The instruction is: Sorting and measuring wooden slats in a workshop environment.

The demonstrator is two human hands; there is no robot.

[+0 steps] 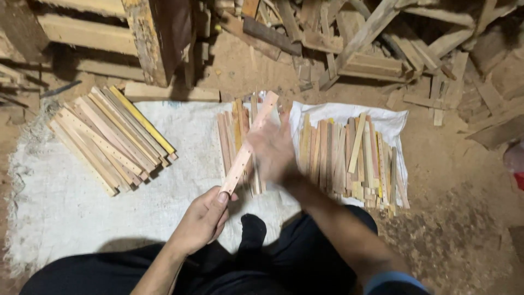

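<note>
Head view, looking down on a person seated on the floor. A white woven sack (180, 164) is spread over the sawdust-covered earth floor (453, 180) and serves as the landmark for all positions below.

The left hand (203, 218), at the near edge of the sack, is closed around the lower end of a long perforated wooden slat (248, 145), thumb on top and fingers curled beneath. The slat rises diagonally away from the person, its far end reaching the sack's far edge; a row of small holes runs along its length.

The right hand (273, 150) is over the middle of the sack, just right of the slat. It is blurred; the fingers appear spread and nothing is seen in it, but whether it touches the slat cannot be told.

Under the slat, at the sack's centre, lies a small group of thin wooden strips (236, 136). On the right part of the sack lies a wider pile of short strips (355, 161), side by side, reddish to pale yellow. On the left part lies a bundle of longer slats (112, 139), set obliquely, one yellow along its far side.

Beyond the sack's far edge are a heap of scrap timber (371, 49) and a heavy wooden post (155, 41). The person's dark trousers (284, 262) lie at the near edge.
</note>
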